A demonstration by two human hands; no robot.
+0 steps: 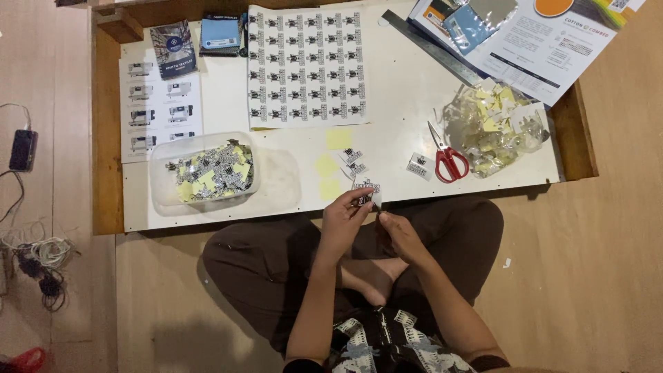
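Hands pinched together – left hand [343, 220], right hand [400, 235], small sticker [366, 194]

The left hand [343, 220] is covering the lower part of the small cut sticker [365, 193], whose print is showing too small to make out, while the picture's top edge is cutting off the brochure [545, 38] and the bottom edge the forearms.
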